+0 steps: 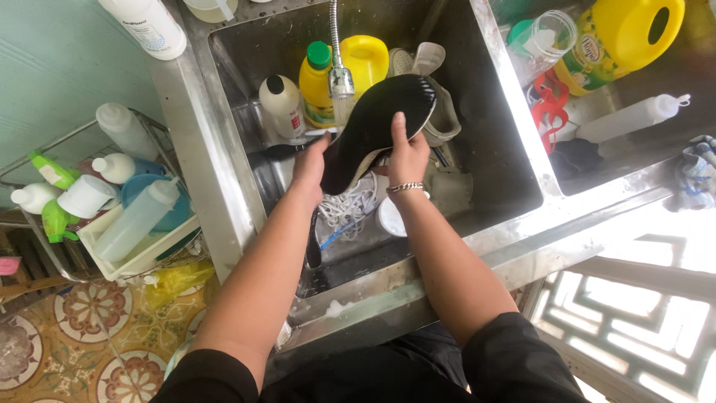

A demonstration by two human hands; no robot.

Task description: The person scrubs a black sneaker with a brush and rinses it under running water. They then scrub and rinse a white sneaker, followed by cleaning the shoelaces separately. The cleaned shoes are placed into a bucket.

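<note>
Both hands, left hand (309,166) and right hand (406,153), grip my black shoe (377,123) sole-up under the faucet (341,80), toe pointing away.

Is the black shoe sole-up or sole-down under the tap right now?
Sole-up: the black shoe's dark sole faces the camera, held by both hands beneath the tap.

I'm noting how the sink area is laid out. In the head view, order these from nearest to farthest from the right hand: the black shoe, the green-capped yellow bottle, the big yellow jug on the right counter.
From the right hand:
1. Black shoe, held in it, under the tap.
2. Green-capped yellow bottle, at the sink's back, up-left.
3. Big yellow jug, far upper right.
</note>
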